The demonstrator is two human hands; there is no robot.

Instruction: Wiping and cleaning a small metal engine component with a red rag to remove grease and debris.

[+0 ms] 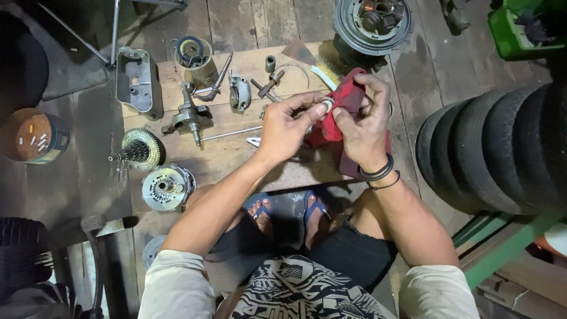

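My left hand (pixel 285 125) pinches a small pale metal ring (pixel 326 105) between thumb and fingertips. My right hand (pixel 364 121) grips a red rag (pixel 347 97) and presses it against the ring. Both hands hover above a wooden board (pixel 236 150) on the floor. Much of the rag hangs under my right palm, and the ring is partly covered by my fingers.
Engine parts lie on the board: a crankshaft (pixel 189 115), a clutch basket (pixel 142 150), a round clutch hub (pixel 167 188), a metal cover (pixel 137 80), a cup of parts (pixel 194 58), a thin rod (pixel 230 133). Stacked tyres (pixel 502 153) stand right, a stator housing (pixel 372 20) ahead.
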